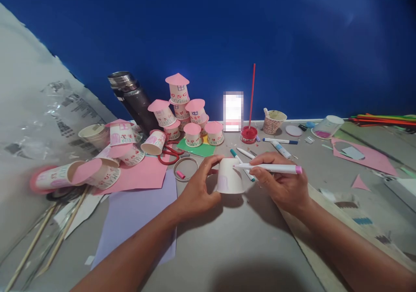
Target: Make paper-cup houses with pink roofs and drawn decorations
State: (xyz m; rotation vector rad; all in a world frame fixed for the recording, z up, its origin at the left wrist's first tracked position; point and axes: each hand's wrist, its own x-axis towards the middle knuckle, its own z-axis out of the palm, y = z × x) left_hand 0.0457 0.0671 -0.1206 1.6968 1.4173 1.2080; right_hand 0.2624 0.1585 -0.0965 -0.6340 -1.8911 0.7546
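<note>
My left hand (198, 188) is closed around an upside-down white paper cup (229, 177) standing on the grey table (234, 244). A faint purple door shape shows on the cup's side. My right hand (281, 179) pinches a white marker with a pink cap (271, 168), its tip touching the cup's upper right side. Both forearms reach in from the bottom edge.
Behind stands a pile of decorated cup houses with pink roofs (182, 110), a dark flask (133, 99), red scissors (169, 153), a tape ring (185, 168), a red paint pot with a stick (249, 134), loose markers (279, 141), pink paper (143, 175) and lilac paper (130, 218).
</note>
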